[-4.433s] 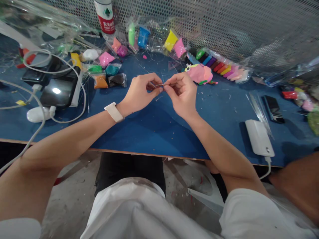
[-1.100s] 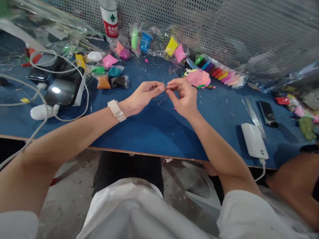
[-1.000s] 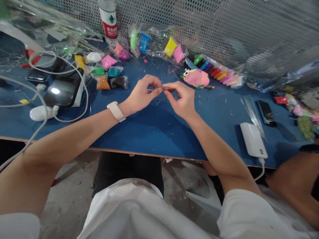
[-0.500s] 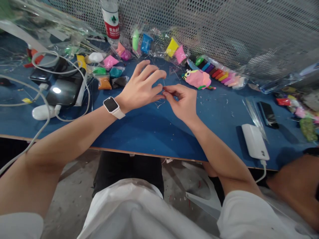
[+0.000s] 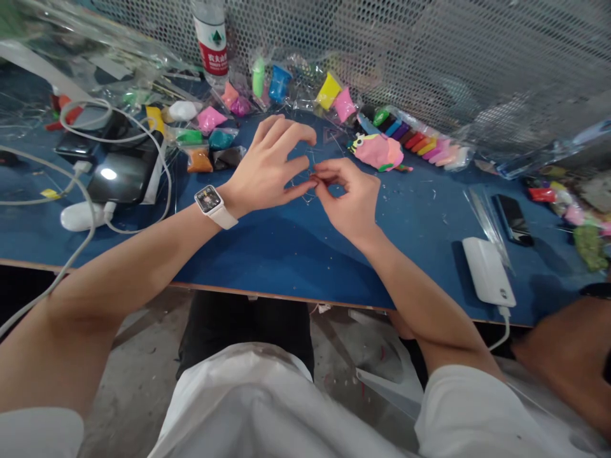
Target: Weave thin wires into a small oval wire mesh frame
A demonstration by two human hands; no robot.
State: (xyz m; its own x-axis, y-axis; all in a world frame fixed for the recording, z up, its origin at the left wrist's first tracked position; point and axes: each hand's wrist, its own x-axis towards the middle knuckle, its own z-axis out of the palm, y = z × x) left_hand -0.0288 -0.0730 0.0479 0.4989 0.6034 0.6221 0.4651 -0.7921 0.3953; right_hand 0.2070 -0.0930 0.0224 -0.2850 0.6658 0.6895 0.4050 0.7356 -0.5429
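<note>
My left hand (image 5: pixel 270 166) is above the blue table, its fingers curved and spread apart. Its thumb tip meets the fingertips of my right hand (image 5: pixel 351 194). Thumb and fingers of that right hand are pinched together; what lies between them is too small to make out. Faint thin clear strands (image 5: pixel 308 198) show around the fingertips. Just beyond my right hand lies a pink clay figure (image 5: pixel 377 151) with an eye and green and yellow parts. A white watch (image 5: pixel 209 200) is on my left wrist.
Bagged clay, such as an orange pack (image 5: pixel 199 159) and a blue pack (image 5: pixel 279 83), lines the back. A water bottle (image 5: pixel 211 44) stands by the mesh panel (image 5: pixel 429 57). Cabled black devices (image 5: pixel 126 172) lie left; a white power bank (image 5: pixel 487 270) and phone (image 5: pixel 513 219) lie right, near another person's arm (image 5: pixel 568 356).
My left index finger has moved away from the pinch, while the thumb remains at it. My right hand has shifted very slightly. The watch screen has lit up.
</note>
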